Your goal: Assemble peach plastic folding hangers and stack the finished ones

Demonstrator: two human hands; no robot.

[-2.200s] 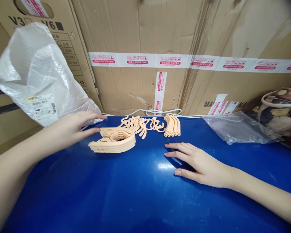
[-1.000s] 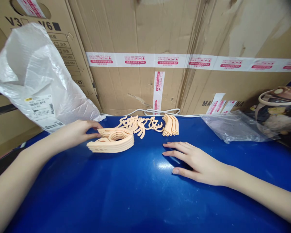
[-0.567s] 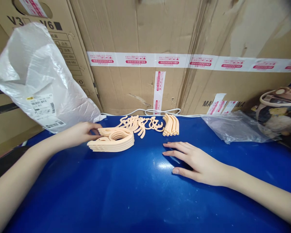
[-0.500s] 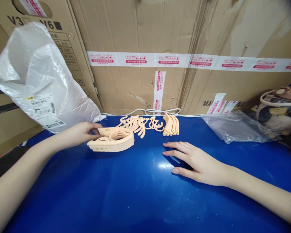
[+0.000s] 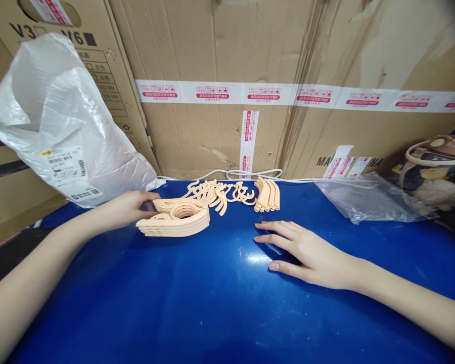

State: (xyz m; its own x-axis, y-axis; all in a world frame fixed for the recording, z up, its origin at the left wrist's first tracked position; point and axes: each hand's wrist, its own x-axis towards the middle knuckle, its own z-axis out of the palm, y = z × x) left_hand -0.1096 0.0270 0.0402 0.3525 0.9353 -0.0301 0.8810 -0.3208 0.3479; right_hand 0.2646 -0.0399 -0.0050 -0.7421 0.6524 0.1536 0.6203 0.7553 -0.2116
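Note:
A neat stack of peach plastic hanger body pieces (image 5: 178, 222) with round openings lies left of the middle on the blue tabletop. Close against its far left end is my left hand (image 5: 131, 207), fingers loosely bent and apart; some fingertips are hidden behind the stack, so I cannot tell how firmly they touch it. My right hand (image 5: 303, 253) lies palm down on the table, fingers spread, holding nothing. Beyond it stands a bundle of curved peach arm pieces (image 5: 267, 194). Several loose peach hooks (image 5: 216, 192) are heaped between that bundle and the stack.
A white plastic mailing bag (image 5: 72, 126) with a label leans at the left. Large cardboard boxes (image 5: 212, 50) wall off the back, with a white cable (image 5: 250, 174) along their foot. At right lie a clear plastic bag (image 5: 364, 199) and a round-rimmed container (image 5: 436, 172).

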